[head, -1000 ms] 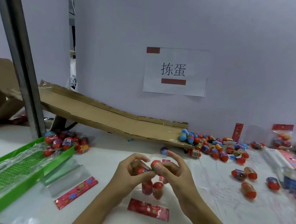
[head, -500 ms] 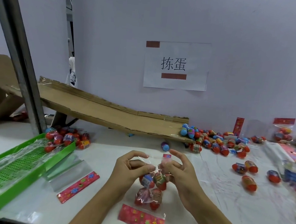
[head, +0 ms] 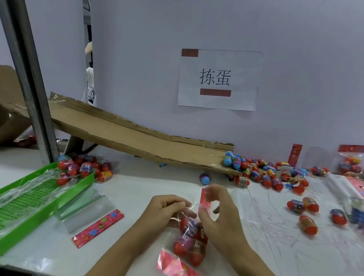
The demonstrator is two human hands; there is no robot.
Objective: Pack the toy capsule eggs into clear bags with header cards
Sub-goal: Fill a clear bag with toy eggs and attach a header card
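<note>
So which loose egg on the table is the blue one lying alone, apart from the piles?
The blue-and-purple egg just below the cardboard ramp's lower edge, beyond the hands; the scattered eggs at right are red-ended.

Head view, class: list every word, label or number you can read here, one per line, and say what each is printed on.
"拣蛋": black characters on the white paper sign taped to the wall, between two reddish-brown bars.
Wrappers on the capsule eggs: printed, but too small and blurred to read.
Red header cards: only flower shapes show, no legible words.
Nothing else carries readable text.
</note>
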